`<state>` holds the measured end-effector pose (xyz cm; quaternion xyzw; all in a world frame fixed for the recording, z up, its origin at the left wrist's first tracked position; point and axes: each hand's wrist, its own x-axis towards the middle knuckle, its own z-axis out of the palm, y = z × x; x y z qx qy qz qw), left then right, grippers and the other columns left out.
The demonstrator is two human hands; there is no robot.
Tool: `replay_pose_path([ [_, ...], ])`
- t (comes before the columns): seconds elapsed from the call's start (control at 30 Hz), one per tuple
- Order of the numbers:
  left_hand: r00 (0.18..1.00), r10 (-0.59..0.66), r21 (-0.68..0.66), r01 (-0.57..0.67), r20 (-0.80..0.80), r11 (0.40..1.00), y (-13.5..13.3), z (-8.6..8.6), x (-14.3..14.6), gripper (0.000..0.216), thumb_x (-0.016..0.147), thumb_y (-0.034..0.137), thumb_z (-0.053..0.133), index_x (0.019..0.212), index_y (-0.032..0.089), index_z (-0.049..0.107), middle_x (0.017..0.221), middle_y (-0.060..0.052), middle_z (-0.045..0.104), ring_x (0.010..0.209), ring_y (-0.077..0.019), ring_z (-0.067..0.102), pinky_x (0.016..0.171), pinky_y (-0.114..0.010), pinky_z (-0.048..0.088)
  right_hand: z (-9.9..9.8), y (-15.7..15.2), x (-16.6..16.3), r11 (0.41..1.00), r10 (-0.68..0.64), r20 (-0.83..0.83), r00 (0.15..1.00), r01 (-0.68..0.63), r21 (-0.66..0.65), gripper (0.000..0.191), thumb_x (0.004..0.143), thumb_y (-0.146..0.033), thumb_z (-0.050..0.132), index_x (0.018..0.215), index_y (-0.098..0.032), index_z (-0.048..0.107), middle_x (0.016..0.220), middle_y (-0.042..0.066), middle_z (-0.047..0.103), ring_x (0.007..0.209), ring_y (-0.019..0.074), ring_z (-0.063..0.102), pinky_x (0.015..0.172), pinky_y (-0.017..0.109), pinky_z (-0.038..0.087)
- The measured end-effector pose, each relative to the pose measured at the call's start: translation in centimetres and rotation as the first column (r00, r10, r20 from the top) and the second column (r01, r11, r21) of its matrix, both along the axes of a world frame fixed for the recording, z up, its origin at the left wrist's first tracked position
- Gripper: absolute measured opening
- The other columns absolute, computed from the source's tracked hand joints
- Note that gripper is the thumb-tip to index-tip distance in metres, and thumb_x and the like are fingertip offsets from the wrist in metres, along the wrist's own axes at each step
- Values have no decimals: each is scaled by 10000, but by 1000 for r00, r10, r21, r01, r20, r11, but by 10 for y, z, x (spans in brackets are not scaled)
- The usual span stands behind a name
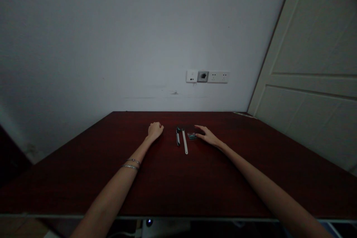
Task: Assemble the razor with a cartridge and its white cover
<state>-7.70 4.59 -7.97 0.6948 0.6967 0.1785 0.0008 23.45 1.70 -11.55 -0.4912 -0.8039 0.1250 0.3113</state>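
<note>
Both my arms reach far out over a dark red table [83, 171]. My left hand [155, 130] rests on the tabletop with its fingers curled into a loose fist and nothing visible in it. My right hand [205, 134] lies flat with fingers stretched out, its fingertips touching a small clear box [192, 135]. Between the hands lie a dark narrow tool [177, 136] and a white slim stick [185, 142], side by side and pointing away from me. Two bracelets [132, 164] circle my left forearm.
A white wall rises behind the table, with a strip of sockets [208, 76] above the far edge. A pale door [312, 81] stands at the right. The table's near edge [178, 217] has a light rim.
</note>
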Motion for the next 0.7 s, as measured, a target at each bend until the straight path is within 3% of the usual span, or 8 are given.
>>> replay_pose_path([
  [0.13,995,18,37,-14,-93,999,-4,-4,-4,390,831,393,391,1044,122,571,1131,-172,555,1085,-286,489,876,-368,387,-1,8,23,966,-259,186,948,252,62,448,870,-339,389,1275,-156,443,1299,96,472,1210,194,390,1001,341,327],
  [0.23,990,43,18,-41,-136,999,-5,-8,-5,459,830,429,380,1098,89,533,1140,-208,534,1096,-323,472,881,-409,373,-5,10,40,938,-345,238,908,340,63,455,869,-318,379,1270,-115,448,1308,142,453,1233,249,352,985,419,326],
  [0.37,984,70,-22,-74,-166,997,-3,-13,-7,532,838,453,348,1174,61,475,1232,-249,460,1162,-377,409,917,-459,327,-8,8,48,921,-384,290,877,384,59,448,878,-318,351,1271,-128,454,1324,152,438,1248,273,331,976,473,309],
  [0.5,982,62,-84,-78,-176,993,0,-20,-9,583,847,484,300,1248,77,418,1340,-257,351,1239,-418,304,956,-518,261,-8,7,45,921,-382,321,867,385,58,453,877,-304,349,1283,-127,444,1298,147,473,1222,261,378,976,434,315],
  [0.7,984,45,-135,-68,-173,989,3,-24,-8,594,856,497,237,1270,103,398,1367,-240,325,1260,-417,270,957,-541,254,-6,6,44,923,-379,328,865,377,73,439,869,-292,361,1259,-128,478,1286,127,496,1188,251,429,976,391,331],
])
